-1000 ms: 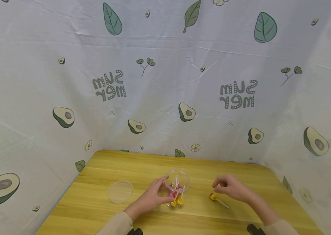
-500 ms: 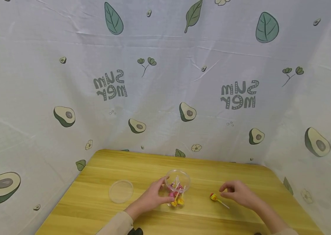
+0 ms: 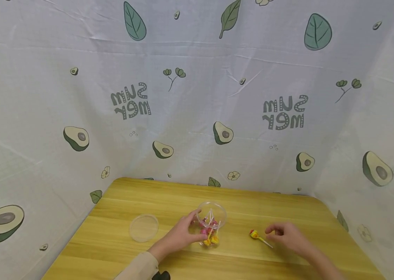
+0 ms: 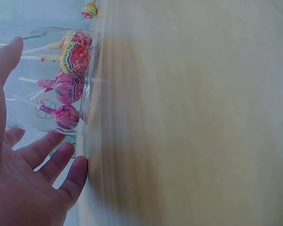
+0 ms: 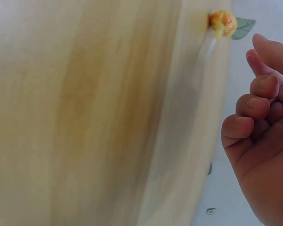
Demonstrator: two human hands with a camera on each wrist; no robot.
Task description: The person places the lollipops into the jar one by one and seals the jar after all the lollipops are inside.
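My left hand (image 3: 179, 235) holds the side of a clear plastic jar (image 3: 220, 217), thumb at the near side and fingers behind. Several wrapped lollipops, pink (image 4: 68, 88) and yellow-red (image 4: 75, 57), stand in the jar heads down, white sticks up. To the right, a single yellow-red lollipop (image 3: 254, 234) lies on the table, its stick pointing toward the near right. My right hand (image 3: 288, 237) hovers just right of that lollipop, apart from it and holding nothing. In the right wrist view its last three fingers are loosely curled, with thumb and index finger apart.
A round clear lid (image 3: 143, 228) lies flat on the wooden table (image 3: 113, 210), left of the jar. Behind and beside the table hangs a pale cloth (image 3: 190, 112) printed with avocados and leaves.
My right hand has moved rightward and slightly nearer, from over the lone lollipop to beside its stick. The lollipop stays where it was. My left hand has stayed at the jar.
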